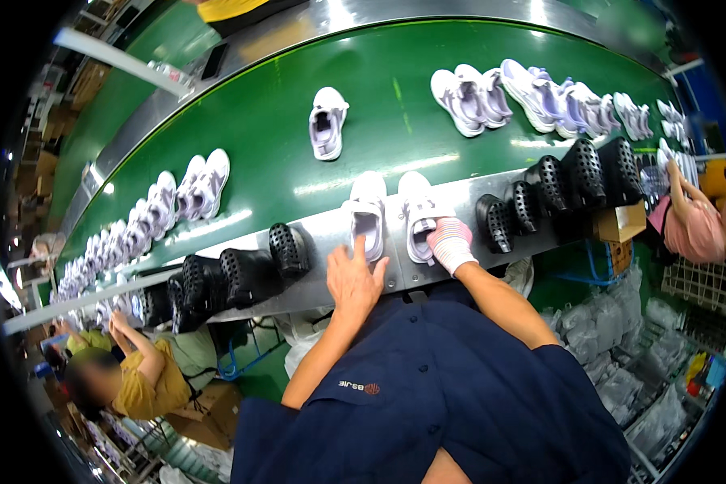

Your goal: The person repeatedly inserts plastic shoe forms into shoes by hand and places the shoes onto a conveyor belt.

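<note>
Two white and pale lilac sneakers lie side by side on the metal edge in front of me, toes pointing away. My bare left hand (353,281) is at the heel of the left sneaker (369,194); its index finger reaches to the shoe's opening and the thumb is spread. On my right hand (452,244) is a striped pink and white glove. Its fingers close on the collar of the right sneaker (416,192), with the fingertips partly hidden. Farther off, a single sneaker (328,121) sits on the green belt (274,121).
Rows of similar sneakers line the belt at left (149,211) and right (532,93). Black perforated shoe lasts stand on the metal ledge at left (242,274) and right (547,184). Co-workers sit at the left (149,375) and right (698,226). Plastic-wrapped bundles (605,323) lie below right.
</note>
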Available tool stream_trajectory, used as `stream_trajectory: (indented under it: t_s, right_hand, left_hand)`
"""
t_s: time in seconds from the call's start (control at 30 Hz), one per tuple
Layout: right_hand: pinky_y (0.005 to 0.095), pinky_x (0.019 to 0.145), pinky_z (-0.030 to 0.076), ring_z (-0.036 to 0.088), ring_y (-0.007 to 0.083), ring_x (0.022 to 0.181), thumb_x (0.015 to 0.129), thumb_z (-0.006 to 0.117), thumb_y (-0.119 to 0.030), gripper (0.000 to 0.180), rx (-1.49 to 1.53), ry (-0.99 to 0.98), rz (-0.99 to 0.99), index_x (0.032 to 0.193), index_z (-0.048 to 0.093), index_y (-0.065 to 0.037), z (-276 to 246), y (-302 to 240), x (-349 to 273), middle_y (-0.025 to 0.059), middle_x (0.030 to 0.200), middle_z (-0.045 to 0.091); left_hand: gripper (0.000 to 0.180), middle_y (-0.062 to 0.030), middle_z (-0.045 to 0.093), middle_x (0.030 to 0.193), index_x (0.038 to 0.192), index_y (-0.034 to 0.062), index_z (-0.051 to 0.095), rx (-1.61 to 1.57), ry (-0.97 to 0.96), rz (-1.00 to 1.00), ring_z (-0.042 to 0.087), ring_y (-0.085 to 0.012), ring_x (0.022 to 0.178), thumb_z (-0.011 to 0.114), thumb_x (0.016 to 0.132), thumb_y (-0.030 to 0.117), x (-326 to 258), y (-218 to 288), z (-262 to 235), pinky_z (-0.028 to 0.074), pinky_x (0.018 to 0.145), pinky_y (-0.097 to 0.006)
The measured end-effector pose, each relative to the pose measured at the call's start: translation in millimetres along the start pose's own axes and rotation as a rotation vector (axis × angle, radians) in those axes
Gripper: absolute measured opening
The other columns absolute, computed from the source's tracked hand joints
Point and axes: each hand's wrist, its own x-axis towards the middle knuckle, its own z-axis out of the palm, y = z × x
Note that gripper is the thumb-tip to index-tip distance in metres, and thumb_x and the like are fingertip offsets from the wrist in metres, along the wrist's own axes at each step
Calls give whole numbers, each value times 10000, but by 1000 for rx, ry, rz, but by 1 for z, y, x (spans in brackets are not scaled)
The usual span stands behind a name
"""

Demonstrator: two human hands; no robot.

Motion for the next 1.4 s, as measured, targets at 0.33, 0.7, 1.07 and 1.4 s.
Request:
stream_trajectory:
  t_s: [0.33,0.7,1.07,1.4]
  right_hand:
    - [484,872,549,694,423,1020,882,677,-492,527,-48,21,-75,1081,716,-5,-31,19,-16,253,1045,722]
    - [440,734,552,721,362,818,919,682,-397,313,144,0,-447,986,738,-97,-40,-30,-95,154,841,740]
    - [320,656,570,678,195,867,975,688,-271,283,1602,-836,-125,1163,651,-63,-26,-78,-109,41,1037,693]
    - [416,688,560,712,343,786,939,684,-417,455,478,97,-693,1106,665,5,-27,-53,-127,218,914,715]
  left_hand:
    - [329,-171,625,957,1101,21,661,-154,174,29,621,-381,920,755,887,253,-11,-10,7,525,759,-487]
    - [408,-178,674,961,1169,21,632,137,465,-479,700,-388,793,744,922,326,-15,-110,-26,568,673,-468]
    - [304,-101,595,760,1042,7,677,-403,390,215,587,-252,601,820,836,178,-19,-18,-65,481,546,-383]
    - [78,-81,716,950,991,-10,690,-1486,-222,-304,653,-124,876,686,933,40,47,-18,-18,518,816,-269]
